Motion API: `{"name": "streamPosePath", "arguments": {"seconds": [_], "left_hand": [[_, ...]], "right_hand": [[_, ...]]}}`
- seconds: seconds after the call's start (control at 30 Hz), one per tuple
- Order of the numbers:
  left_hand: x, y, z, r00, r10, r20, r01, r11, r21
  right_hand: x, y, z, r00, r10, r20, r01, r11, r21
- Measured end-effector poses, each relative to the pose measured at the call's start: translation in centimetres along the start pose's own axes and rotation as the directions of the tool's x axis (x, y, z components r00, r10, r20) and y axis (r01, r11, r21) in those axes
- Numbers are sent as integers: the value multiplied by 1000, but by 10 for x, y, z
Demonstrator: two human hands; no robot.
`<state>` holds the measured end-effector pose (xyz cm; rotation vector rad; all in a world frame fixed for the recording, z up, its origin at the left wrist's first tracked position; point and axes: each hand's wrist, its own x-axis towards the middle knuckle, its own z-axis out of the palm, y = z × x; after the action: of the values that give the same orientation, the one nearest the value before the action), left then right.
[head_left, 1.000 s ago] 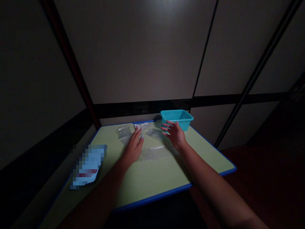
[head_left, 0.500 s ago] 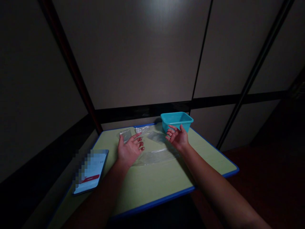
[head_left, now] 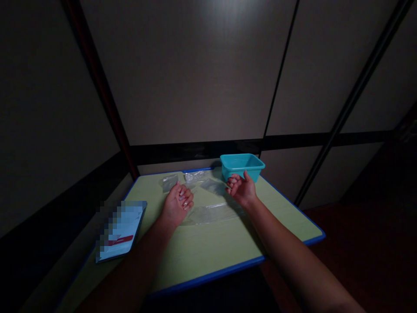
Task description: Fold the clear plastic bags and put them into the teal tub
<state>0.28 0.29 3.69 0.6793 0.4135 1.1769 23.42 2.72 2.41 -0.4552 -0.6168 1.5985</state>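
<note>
My left hand (head_left: 177, 204) is raised over the pale green table (head_left: 221, 248), palm turned inward. Its fingers are curled in and nothing shows in them. Near its fingertips lies a small clear plastic bag (head_left: 169, 182). My right hand (head_left: 243, 189) hovers in front of the turquoise plastic basket (head_left: 243, 164), overlapping it in view. Its fingers are folded toward the palm with the thumb sticking up, and it too holds nothing visible. Between and below the hands a long clear plastic bag (head_left: 213, 214) lies flat, with another clear bag (head_left: 213, 187) behind it.
A crumpled clear bag (head_left: 195, 175) lies at the table's back edge. On the left a tablet (head_left: 125, 230) with a lit screen rests on the table, partly pixelated. Panelled doors (head_left: 195, 87) rise behind. The table has a blue rim (head_left: 208, 278).
The fingers of my left hand have curled in from a spread pose. My right hand's fingers have folded further toward its palm. The bags and the basket stay where they were.
</note>
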Motion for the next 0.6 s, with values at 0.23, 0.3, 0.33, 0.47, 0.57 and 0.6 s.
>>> {"name": "streamPosePath", "arguments": {"seconds": [0.23,0.3,0.33,0.47,0.57,0.6], "left_hand": [[-2,2,3,999,34,-10,-34,999,26],[-3,2,5,1000,7,-16,-7,1000,28],[-3,1,6,1000,-7,-15,7,1000,29],[-4,0,5,997,-72,29,71,997,29],[-4,0,3,990,-120,69,117,992,34],[-4,0,3,989,-126,77,124,992,36]], "right_hand": [[-5,-3,1,985,11,175,-15,1000,26],[-5,-4,1,985,1,171,-7,999,32],[-5,-4,0,986,-3,169,-3,999,34],[-5,-4,-1,986,-7,166,-1,999,45],[-6,-4,0,986,6,169,-14,999,47],[-6,-4,1,984,8,175,-17,999,47]]}}
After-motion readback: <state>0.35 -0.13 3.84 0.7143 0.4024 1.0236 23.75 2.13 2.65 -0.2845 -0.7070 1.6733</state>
